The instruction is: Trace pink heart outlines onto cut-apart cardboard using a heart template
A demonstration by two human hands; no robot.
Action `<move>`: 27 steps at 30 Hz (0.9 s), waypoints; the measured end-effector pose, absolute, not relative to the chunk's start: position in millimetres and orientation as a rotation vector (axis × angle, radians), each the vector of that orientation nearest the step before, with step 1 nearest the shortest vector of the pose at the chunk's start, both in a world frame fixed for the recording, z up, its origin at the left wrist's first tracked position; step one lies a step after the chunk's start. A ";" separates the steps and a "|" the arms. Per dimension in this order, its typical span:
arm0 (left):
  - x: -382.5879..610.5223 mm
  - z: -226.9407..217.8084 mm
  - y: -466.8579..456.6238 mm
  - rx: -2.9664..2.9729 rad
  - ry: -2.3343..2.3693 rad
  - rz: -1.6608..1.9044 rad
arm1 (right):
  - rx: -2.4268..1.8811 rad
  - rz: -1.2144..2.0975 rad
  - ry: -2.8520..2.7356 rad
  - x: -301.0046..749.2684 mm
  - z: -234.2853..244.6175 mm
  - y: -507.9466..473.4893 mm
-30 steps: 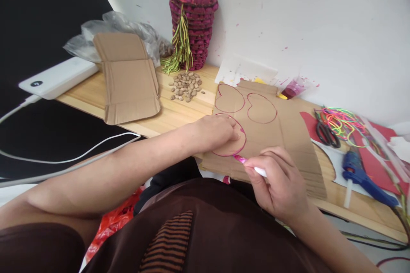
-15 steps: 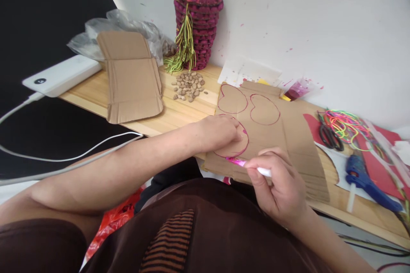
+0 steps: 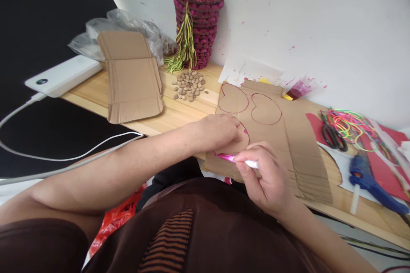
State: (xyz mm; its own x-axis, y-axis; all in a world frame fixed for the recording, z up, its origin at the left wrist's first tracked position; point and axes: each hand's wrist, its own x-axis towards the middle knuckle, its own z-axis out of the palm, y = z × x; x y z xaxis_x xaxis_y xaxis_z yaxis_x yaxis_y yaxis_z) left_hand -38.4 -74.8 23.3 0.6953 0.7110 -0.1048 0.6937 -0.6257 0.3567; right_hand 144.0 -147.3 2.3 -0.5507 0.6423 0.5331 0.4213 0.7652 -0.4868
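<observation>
A flat cardboard sheet (image 3: 294, 136) lies on the wooden table (image 3: 179, 113), with two pink outlines drawn near its far edge. My left hand (image 3: 218, 133) rests on the sheet's near left part, fingers pressed down over something I cannot make out, inside a third pink outline. My right hand (image 3: 265, 179) pinches a pink marker (image 3: 235, 160), whose tip touches the cardboard at the bottom of that outline, close under my left hand.
A smaller cardboard piece (image 3: 131, 76), a pile of seeds (image 3: 188, 86) and a crimson woven basket (image 3: 197, 21) sit at the left and back. Black scissors (image 3: 335, 136), neon cords (image 3: 347, 121), a blue glue gun (image 3: 368, 181) and red paper lie right. A white power bank (image 3: 64, 76) with cable lies at the table's left end.
My right hand has moved left along the bottom of the outline, carrying the marker tip from the lower right toward the lower left. My left hand stays pressed in place.
</observation>
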 end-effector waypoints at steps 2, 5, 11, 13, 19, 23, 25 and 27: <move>-39.6 24.1 -74.5 2.552 1.042 0.036 | -0.781 0.403 -2.235 142.2 1.5 -146.3; -40.0 25.0 -74.6 2.550 1.015 0.040 | -0.776 0.414 -2.236 140.7 0.5 -145.4; -36.4 25.0 -75.3 2.411 1.166 0.052 | -0.809 0.448 -2.228 146.1 -0.1 -146.1; -35.1 26.1 -75.7 2.365 1.218 0.053 | -0.827 0.452 -2.226 149.5 -0.4 -146.5; -32.7 32.3 -77.1 2.259 1.269 0.047 | -0.854 0.447 -2.211 159.0 -2.1 -148.7; -32.5 32.6 -77.8 2.212 1.310 0.063 | -0.860 0.438 -2.200 163.5 -1.5 -149.9; -32.7 31.6 -77.8 2.208 1.323 0.077 | -0.864 0.434 -2.196 166.2 -1.3 -149.6; -32.6 30.7 -77.6 2.209 1.327 0.078 | -0.870 0.429 -2.194 169.6 -1.5 -149.0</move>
State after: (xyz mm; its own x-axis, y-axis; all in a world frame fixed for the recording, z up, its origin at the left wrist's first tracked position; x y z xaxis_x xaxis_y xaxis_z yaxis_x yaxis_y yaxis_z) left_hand -32.6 -77.6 30.7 0.5095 0.8299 -0.2274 0.7977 -0.3564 0.4865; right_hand 169.6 -149.0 -1.5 -0.5082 0.6971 0.5057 0.4553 0.7159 -0.5293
